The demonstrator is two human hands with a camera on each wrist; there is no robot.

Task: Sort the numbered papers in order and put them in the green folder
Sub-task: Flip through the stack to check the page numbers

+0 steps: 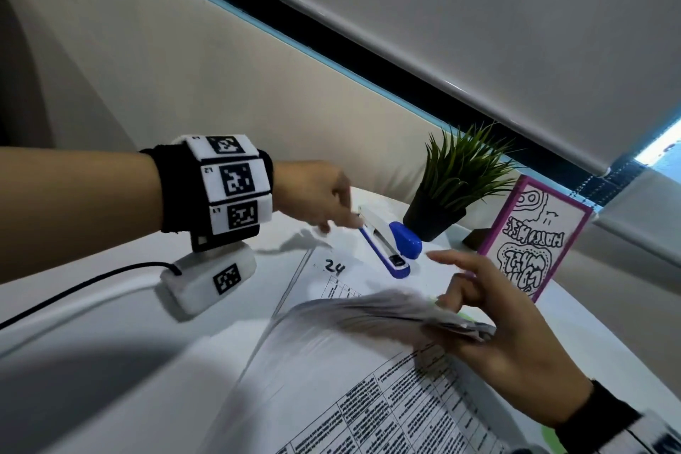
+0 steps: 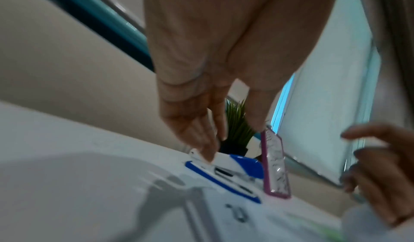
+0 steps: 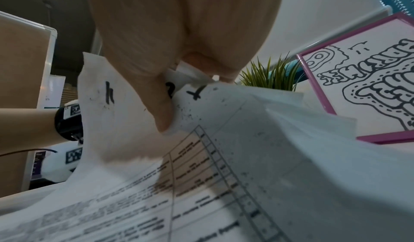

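Observation:
My right hand [image 1: 479,313] pinches the lifted corner of a stack of printed papers [image 1: 368,310]; in the right wrist view my thumb [image 3: 163,114] presses on sheets [image 3: 246,157] with handwritten numbers. A sheet marked 24 [image 1: 368,282] lies flat on the table beyond the stack. Slivers of the green folder [image 1: 552,440] show under the papers by my right wrist. My left hand [image 1: 342,217] reaches over the table, and its straight fingertips [image 2: 208,155] touch the white rear end of a blue and white stapler [image 1: 390,247] that rests on the sheet's far edge. The left thumb stays clear of the stapler.
A potted green plant [image 1: 453,181] stands just behind the stapler. A pink-framed drawing [image 1: 530,236] leans to its right, close to my right hand. The white table [image 1: 110,380] extends left, with a black cable trailing from my left wrist. A wall and roller blind lie behind.

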